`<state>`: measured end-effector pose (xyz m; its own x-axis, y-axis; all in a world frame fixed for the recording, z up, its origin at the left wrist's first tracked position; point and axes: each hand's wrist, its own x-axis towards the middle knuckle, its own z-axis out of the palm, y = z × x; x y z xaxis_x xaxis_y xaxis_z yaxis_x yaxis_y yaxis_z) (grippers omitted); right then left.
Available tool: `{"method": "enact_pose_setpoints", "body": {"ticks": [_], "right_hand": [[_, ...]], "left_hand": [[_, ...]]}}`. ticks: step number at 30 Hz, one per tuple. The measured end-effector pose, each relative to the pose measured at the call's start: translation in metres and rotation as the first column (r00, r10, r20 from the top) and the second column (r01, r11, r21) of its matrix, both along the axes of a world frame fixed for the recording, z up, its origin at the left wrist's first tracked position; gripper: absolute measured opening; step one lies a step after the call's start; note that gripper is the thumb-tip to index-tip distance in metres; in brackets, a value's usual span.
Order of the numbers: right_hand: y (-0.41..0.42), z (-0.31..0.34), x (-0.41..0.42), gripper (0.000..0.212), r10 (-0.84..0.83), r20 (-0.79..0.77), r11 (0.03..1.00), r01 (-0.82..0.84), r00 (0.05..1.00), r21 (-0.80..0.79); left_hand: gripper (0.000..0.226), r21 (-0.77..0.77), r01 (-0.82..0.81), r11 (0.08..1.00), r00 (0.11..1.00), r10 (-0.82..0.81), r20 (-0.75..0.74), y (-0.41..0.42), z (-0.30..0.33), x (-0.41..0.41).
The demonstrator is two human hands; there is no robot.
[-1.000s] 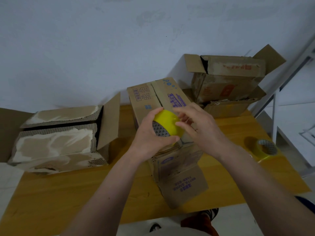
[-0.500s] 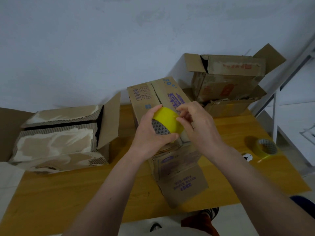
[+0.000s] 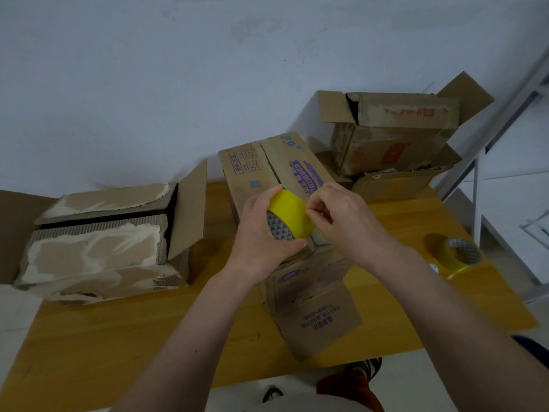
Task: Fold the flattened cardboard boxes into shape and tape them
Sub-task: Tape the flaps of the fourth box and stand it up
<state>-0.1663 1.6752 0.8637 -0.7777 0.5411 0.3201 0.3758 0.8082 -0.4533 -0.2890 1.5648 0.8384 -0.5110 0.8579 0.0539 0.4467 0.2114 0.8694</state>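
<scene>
Your hands covered the top seam of the printed box [image 3: 276, 168] at the centre of the frame, so its flaps could not be read. Your left hand [image 3: 261, 236] gripped the yellow tape roll [image 3: 289, 212], fingers curled round its rim, just above that box. Your right hand [image 3: 341, 215] pinched at the roll's outer surface with thumb and forefinger; whether a tape end was caught could not be told. A second tape roll [image 3: 459, 254] lay on the table [image 3: 118, 331] at right.

Glossy yellow tape roll [image 3: 292, 211], torn matt cardboard box [image 3: 98, 242]
</scene>
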Motion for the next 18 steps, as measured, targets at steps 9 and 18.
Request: {"method": "enact_pose_setpoints", "body": {"ticks": [9,18], "right_hand": [[0.005,0.006,0.007,0.009,0.173,0.156,0.972,-0.143,0.972,-0.185],[-0.015,0.000,0.002,0.022,0.064,-0.041,0.995,-0.061,0.997,0.075]], "left_hand": [[0.097,-0.079,0.046,0.996,0.999,-0.044,0.027,0.002,-0.002,-0.006],[0.096,-0.088,0.043,0.995,0.997,-0.037,0.071,0.006,-0.006,-0.009]]}}
